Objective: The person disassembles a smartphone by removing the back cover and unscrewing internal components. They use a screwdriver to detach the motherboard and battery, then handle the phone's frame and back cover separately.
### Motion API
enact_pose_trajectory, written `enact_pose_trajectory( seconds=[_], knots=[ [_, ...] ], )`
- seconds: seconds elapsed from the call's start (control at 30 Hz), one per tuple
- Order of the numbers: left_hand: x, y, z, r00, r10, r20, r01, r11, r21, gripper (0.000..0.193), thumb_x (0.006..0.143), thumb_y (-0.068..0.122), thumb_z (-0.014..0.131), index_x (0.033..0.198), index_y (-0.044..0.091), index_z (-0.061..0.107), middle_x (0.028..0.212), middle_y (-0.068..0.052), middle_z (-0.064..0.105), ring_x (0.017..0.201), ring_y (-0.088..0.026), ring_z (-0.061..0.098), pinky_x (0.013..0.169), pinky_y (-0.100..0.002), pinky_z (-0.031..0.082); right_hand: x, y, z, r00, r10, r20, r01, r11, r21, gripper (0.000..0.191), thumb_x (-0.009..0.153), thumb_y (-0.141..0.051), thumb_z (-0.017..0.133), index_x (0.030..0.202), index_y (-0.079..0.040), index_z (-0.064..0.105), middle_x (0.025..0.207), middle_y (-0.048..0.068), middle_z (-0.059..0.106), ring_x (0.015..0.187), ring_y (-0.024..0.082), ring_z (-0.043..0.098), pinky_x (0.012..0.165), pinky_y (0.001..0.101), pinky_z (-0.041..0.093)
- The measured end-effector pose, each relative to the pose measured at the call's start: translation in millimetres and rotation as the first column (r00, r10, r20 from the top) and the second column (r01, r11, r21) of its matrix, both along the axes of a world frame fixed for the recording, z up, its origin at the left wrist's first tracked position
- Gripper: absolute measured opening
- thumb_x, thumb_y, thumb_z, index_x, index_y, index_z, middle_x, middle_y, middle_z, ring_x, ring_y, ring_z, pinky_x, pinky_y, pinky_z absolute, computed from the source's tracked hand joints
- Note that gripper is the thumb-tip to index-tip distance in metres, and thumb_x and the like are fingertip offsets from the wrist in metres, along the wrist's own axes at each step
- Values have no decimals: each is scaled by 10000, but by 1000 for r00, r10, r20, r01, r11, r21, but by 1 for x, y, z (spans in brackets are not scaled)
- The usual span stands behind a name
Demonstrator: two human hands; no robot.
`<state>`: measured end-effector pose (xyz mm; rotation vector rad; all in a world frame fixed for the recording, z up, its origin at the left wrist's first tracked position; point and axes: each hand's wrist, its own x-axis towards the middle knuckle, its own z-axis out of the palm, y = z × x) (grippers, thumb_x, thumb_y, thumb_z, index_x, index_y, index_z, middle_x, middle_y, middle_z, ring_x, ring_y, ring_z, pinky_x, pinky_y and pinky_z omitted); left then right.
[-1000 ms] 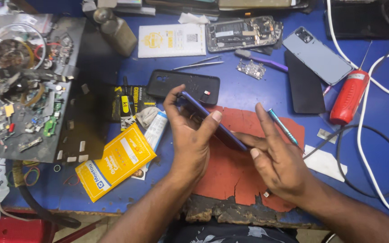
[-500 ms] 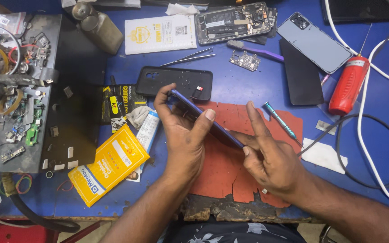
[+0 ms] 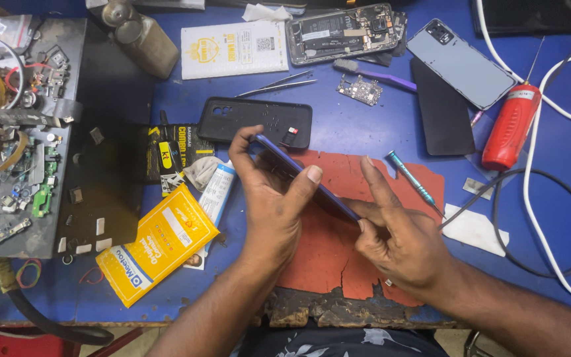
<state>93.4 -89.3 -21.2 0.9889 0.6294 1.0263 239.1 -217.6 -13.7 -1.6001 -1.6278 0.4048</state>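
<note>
At nine o'clock a dark metal tray of small electronic scraps (image 3: 28,152) is sitting on the blue worktable (image 3: 358,125). Toward seven o'clock a flat yellow cardboard packet (image 3: 156,244) is lying tilted, with a small white squeeze tube (image 3: 218,192) just beside it.

At the centre the left hand (image 3: 273,208) is gripping a slim blue smartphone (image 3: 302,178), which is being held edge-up and slanting from eleven o'clock down to four o'clock above a torn red rubber mat (image 3: 338,244). The thumb is pressing along the near edge and the fingers are curling over the far end, so the hand is closed around the phone. Just behind it, at twelve o'clock, a black plastic phone case (image 3: 256,120) is lying flat.

At four o'clock the right hand (image 3: 401,241) is meeting the phone's lower end: its thumb and a curled finger are pinching that end while the forefinger is sticking out straight, so it is only partly closed.

At two o'clock of that hand a teal-handled precision screwdriver (image 3: 412,180) is resting on the mat, and farther toward two o'clock a red cylindrical tool (image 3: 511,125) is lying among white cables (image 3: 556,106).
</note>
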Motion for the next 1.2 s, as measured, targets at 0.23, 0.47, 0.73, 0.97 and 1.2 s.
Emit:
enact_pose_trajectory(
  seconds=[0.23, 0.47, 0.73, 0.97, 1.2],
  knots=[
    [-2, -5, 7, 993, -15, -117, 24, 997, 76, 852, 871, 9, 779, 1502, 189, 235, 1159, -45, 463, 1022, -126, 495, 871, -278, 494, -2, 1, 10, 998, -15, 54, 14, 999, 35, 776, 893, 20, 662, 1562, 47, 271, 988, 102, 793, 695, 165, 758, 637, 283, 607],
    [-1, -8, 6, 994, -15, -108, 29, 991, 131, 840, 885, 12, 786, 1502, 180, 241, 1186, -53, 458, 1063, -135, 492, 900, -290, 489, -6, 6, 20, 993, -31, 117, 16, 992, 126, 787, 888, 20, 659, 1566, 49, 261, 1029, 122, 788, 776, 199, 775, 715, 294, 636],
    [-2, -11, 9, 991, -31, -132, 47, 991, 123, 841, 876, 14, 782, 1496, 172, 236, 1171, -62, 451, 1036, -136, 493, 869, -293, 488, -8, 8, 26, 992, -62, 113, 46, 989, 143, 749, 901, -42, 719, 1544, 32, 344, 952, 98, 785, 761, 190, 773, 675, 302, 629],
    [-3, -12, 9, 994, -38, -99, 55, 983, 175, 837, 888, 5, 778, 1499, 171, 229, 1215, -66, 442, 1068, -136, 490, 890, -292, 486, -10, 11, 31, 995, -65, 78, 56, 992, 116, 761, 917, -61, 727, 1551, 49, 320, 930, 88, 784, 732, 170, 763, 668, 296, 630],
    [-8, -15, 10, 995, -77, -65, 88, 978, 189, 729, 987, 170, 756, 1511, 161, 250, 1242, -65, 466, 1079, -136, 490, 938, -295, 471, -15, 19, 35, 975, -108, 195, 51, 959, 278, 748, 886, 26, 707, 1544, 39, 353, 982, 100, 775, 834, 210, 775, 771, 309, 616]
  ],
)
